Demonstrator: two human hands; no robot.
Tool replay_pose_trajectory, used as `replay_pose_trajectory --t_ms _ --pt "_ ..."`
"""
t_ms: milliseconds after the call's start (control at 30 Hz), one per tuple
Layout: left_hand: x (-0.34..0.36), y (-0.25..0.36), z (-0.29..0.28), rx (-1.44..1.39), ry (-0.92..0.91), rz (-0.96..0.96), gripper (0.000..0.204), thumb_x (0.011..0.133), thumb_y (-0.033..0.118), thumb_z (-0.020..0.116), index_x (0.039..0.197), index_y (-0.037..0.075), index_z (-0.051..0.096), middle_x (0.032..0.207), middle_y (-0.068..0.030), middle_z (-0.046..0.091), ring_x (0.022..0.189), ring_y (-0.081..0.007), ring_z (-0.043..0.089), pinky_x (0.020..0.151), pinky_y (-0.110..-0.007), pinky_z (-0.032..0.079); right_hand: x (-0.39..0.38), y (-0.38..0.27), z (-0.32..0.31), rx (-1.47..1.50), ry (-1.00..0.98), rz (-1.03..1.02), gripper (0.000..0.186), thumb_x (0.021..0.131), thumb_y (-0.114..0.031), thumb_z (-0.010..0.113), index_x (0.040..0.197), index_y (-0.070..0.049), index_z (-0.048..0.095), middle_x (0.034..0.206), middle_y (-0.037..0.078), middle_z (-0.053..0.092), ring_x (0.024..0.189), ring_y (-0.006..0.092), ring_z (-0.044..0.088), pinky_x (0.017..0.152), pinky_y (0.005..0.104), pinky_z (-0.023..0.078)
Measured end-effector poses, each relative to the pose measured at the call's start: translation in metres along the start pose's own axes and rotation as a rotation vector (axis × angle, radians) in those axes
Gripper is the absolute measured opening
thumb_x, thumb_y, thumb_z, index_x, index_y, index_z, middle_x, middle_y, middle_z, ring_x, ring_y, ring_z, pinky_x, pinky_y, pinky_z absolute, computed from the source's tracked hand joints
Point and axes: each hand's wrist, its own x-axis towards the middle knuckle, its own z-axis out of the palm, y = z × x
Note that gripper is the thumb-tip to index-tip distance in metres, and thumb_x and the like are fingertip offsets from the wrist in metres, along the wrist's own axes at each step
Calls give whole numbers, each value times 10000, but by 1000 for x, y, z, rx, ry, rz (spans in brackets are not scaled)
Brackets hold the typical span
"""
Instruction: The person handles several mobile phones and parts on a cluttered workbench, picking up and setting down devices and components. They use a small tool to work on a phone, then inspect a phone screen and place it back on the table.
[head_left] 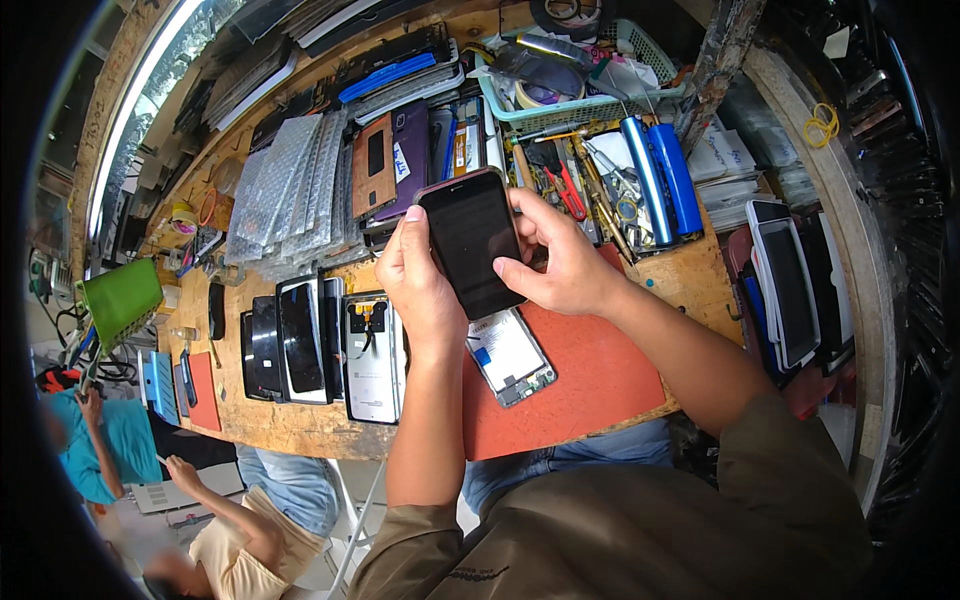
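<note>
A: Where does the work stand?

B: Both hands are closed on a dark smartphone (470, 243), held up above the worktop (300, 425). The left hand (418, 282) wraps its left edge with the thumb near the top corner; the right hand (560, 262) clamps the right edge, fingertips pressed against the side. The screen is black. I'd judge this as seating or checking the front glass, since an opened phone body (508, 356) lies face-up on the red mat (590, 375) just below

A: And what does the next move call for?

B: Even pressure along the edges, I think, and a steady grip so the phone doesn't slip toward the mat. Whether the screen is fully seated I cannot tell from here

A: What about the surface?

B: A curved wooden worktop, crowded. Left of the hands lies another opened phone (372, 358) showing its insides, then a row of dark phones (285, 345). Behind them, packets in bubble wrap (285, 190). To the right, two blue cylinders (660, 175), red-handled cutters (568, 190) and a green basket (570, 105) with rolls of tape. White tablets (785, 280) are stacked at the far right

A: And the room?

B: A cramped stall. Below the worktop, at lower left, other people sit, one in a teal top (115, 445); a green box (120, 298) sits at the left end
</note>
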Motion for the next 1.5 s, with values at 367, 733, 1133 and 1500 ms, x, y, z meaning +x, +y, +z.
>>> replay_pose_trajectory --t_ms 367,733,1133,1500 --pt "-1 2 5 -14 27 11 351 1112 228 513 1025 -37 726 953 -62 723 825 -89 633 766 -244 519 -1 2 -1 30 -3 11 581 934 -6 646 1471 -6 423 974 16 663 867 63 596 761 247 482" --pt "-2 2 4 -113 33 -9 335 1097 224 533 1029 -38 731 944 -53 717 843 -86 628 782 -252 514 3 6 -5 4 50 -37 377 1114 -179 418 1384 48 553 1192 95 682 1110 133 617 992 300 483" --pt "-1 1 2 -22 12 32 289 1086 189 543 964 -15 706 893 -9 678 791 -63 577 743 -231 481 1 2 -3 -22 63 4 373 1120 -176 416 1397 38 545 1119 65 685 1034 101 617 943 275 491" --pt "1 -1 3 -50 44 -1 288 1082 188 547 973 -22 711 926 -31 708 812 -73 610 761 -237 502 0 3 -10 -19 16 63 362 1080 -134 460 1393 30 540 972 31 662 913 73 589 847 260 487"
